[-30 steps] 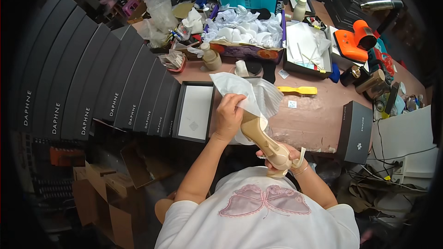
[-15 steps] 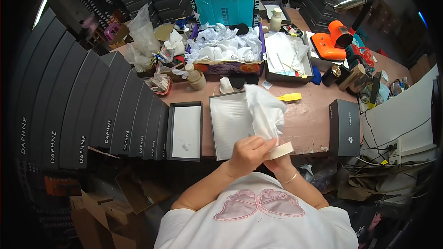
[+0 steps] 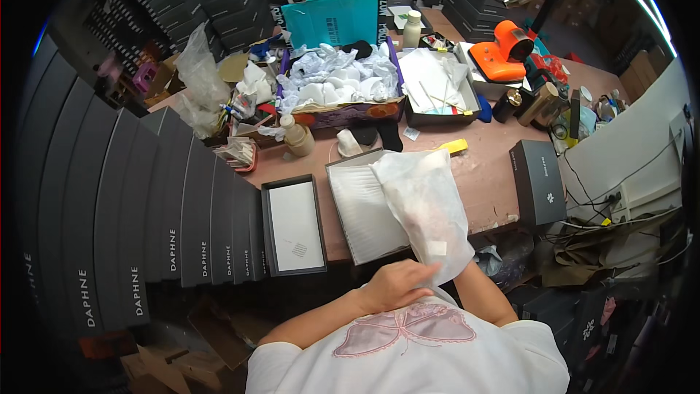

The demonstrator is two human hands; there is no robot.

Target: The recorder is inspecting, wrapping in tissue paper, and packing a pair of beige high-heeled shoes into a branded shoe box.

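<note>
Since the earlier frame, the thin, white, translucent pouch [image 3: 429,197] has spread from a bunched shape to a flatter one, and the left hand [image 3: 399,284] has dropped to its near end. The pouch slants away ahead of the hands, overlapping the right part of an open, dark grey, rectangular box with a ribbed white lining [image 3: 364,204].

Left hand: fingers partly extended, loosely bent, at the pouch's near edge; blur prevents confirming a grip. Right hand: covered by the pouch, with only the bare right forearm [image 3: 485,295] clear; its opening and hold cannot be told. A pale patch shows at the near end; its nature is unconfirmed.

Handling assessment: the thin material probably creases and tears easily. The near edge is best pinched lightly by the left hand and kept taut, with the right hand giving support from beneath. Clearance from the box rim, left of the pouch, is advisable against snagging. The yellow, long-handled tool [image 3: 453,147] beyond the hands stands clear of the left hand.
</note>
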